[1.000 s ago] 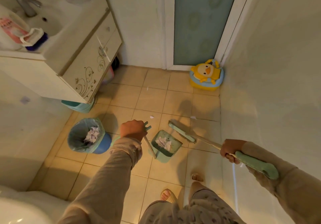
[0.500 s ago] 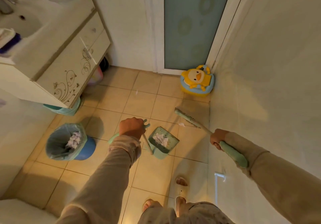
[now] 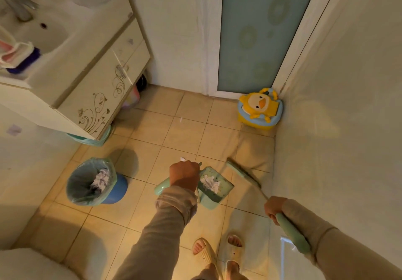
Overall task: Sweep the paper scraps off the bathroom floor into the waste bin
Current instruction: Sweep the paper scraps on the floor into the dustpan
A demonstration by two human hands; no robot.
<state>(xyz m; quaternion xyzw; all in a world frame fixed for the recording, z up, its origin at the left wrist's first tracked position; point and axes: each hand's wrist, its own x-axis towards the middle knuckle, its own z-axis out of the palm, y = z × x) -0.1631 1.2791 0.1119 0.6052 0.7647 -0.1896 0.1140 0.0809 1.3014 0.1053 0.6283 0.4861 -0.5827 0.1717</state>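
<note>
Tiled bathroom floor (image 3: pixel 174 132), head view: your left hand (image 3: pixel 184 175) grips the dustpan (image 3: pixel 214 189) handle, right hand (image 3: pixel 273 209) the broom (image 3: pixel 243 174); paper scraps (image 3: pixel 210 184), light and flighty, sit in the pan, one scrap (image 3: pixel 183 159) beyond, bin (image 3: pixel 91 182) left—carry level by the handle.
</note>
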